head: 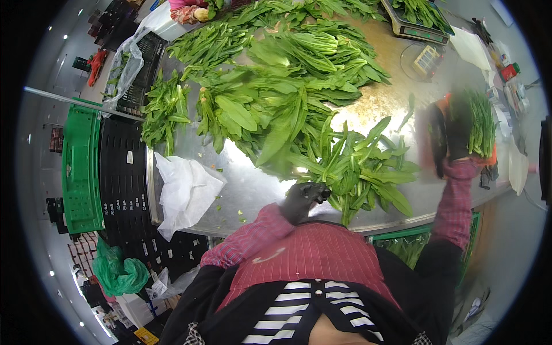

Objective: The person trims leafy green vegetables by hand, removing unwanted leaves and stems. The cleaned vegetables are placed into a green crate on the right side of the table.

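My left hand [305, 199], in a black glove, rests at the table's near edge, its fingers curled beside the stems of a loose pile of long green leafy vegetables [358, 172]. Whether it grips a stem cannot be told. My right hand [459, 125], also dark-gloved and blurred, is at the right part of the metal table, beside a bundle of thin green stalks [481, 125] standing by an orange thing. Its fingers are too blurred to read. A large heap of leafy greens [276, 95] spreads over the middle of the table, some in bunches with pale cut ends.
A white sheet [185, 189] lies on the left corner of the table. At the back right stands a scale [420, 33] with greens on it, near a small yellowish device [427, 60]. Stacked black crates [125, 168] and a green crate [82, 168] stand left. Another person's gloved hand [201, 14] holds greens at the back.
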A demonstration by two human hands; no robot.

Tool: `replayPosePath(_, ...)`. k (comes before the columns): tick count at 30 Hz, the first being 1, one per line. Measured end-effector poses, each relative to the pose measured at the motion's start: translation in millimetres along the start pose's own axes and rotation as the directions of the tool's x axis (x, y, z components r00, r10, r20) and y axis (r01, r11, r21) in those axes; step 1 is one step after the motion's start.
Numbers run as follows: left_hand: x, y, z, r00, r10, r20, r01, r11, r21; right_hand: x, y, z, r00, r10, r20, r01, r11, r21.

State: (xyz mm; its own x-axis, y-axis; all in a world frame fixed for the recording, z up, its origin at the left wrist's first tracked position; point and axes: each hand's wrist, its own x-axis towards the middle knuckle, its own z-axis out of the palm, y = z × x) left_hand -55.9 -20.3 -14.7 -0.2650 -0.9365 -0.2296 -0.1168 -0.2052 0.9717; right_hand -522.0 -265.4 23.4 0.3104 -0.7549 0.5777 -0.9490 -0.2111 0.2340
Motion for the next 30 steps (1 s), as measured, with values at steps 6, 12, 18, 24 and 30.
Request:
replayPosePath(6, -1, -11, -3, 0.984, -0.162, 0.074, 0.179, 0.883, -0.433, 61, -238, 29, 0.989, -0.133, 0.067, 0.004, 0.472, 0.882)
replayPosePath(12, -9, -13, -21, 0.998, -0.042, 0.048, 0.061, 0.843, -0.535, 94, -360, 51, 0.907, -0.421, 0.009, 0.296, 0.653, 0.697)
replayPosePath(18, -14, -17, -35, 0.987, -0.152, -0.052, 0.102, 0.842, -0.531, 99, -355, 30, 0.969, -0.243, -0.046, 0.195, 0.634, 0.748)
replayPosePath(24, -1, -17, -35, 0.986, -0.089, -0.143, -0.023, 0.768, -0.640, 66, -312, -66, 0.971, -0.028, 0.239, -0.205, 0.429, 0.880)
replayPosePath(30, 17, -2, -33, 0.972, -0.019, 0.234, 0.221, 0.406, -0.887, 22, -302, -136, 0.762, -0.173, 0.624, -0.647, -0.246, 0.722)
